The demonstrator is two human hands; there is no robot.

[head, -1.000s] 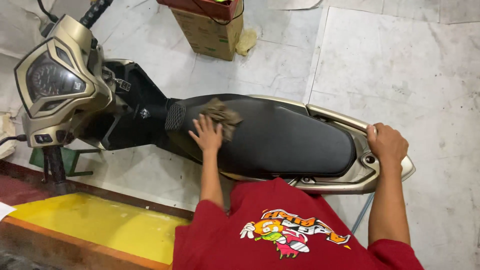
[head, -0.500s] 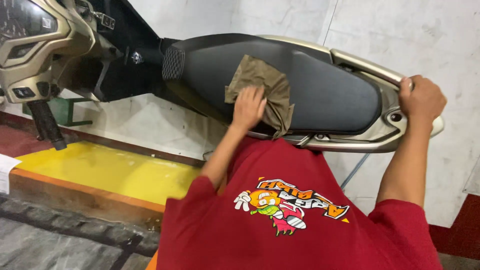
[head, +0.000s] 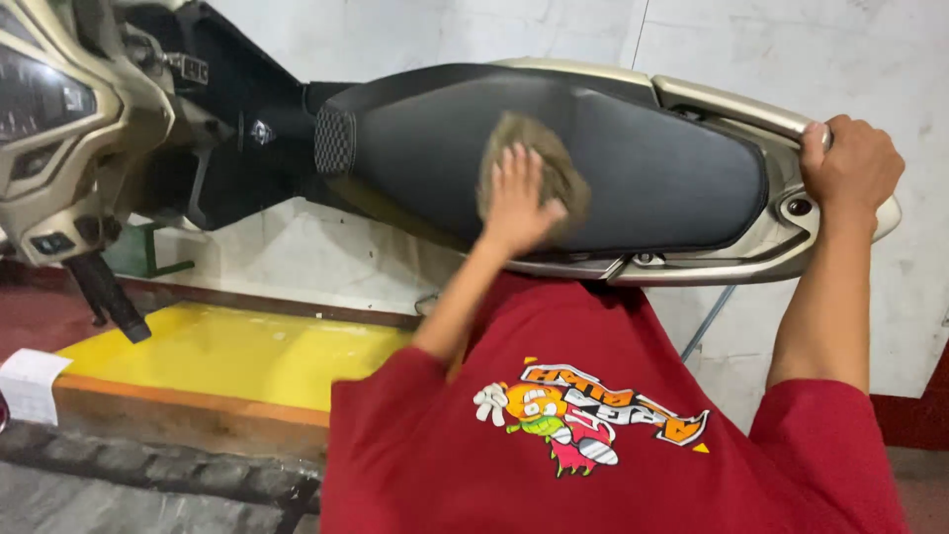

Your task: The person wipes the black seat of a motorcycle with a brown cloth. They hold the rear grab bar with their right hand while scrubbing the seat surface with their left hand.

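A scooter stands side-on below me, its long black seat [head: 652,168] framed by beige body panels. My left hand [head: 519,198] presses a brown rag [head: 554,158] flat on the middle of the seat; the rag is blurred with motion. My right hand [head: 850,163] is closed around the beige rear grab rail [head: 736,104] at the tail of the scooter. The handlebar head with its dark instrument panel [head: 44,99] sits at the far left. My red printed shirt fills the lower middle of the view.
The scooter rests on pale concrete floor [head: 840,49]. A yellow painted slab [head: 237,351] with an orange edge lies at lower left, a white paper slip [head: 30,386] on its corner. A thin side stand [head: 707,321] angles down under the tail.
My left hand has slid the rag along the seat from its front end to the middle. The right hand has stayed on the rear rail. The view has shifted closer.
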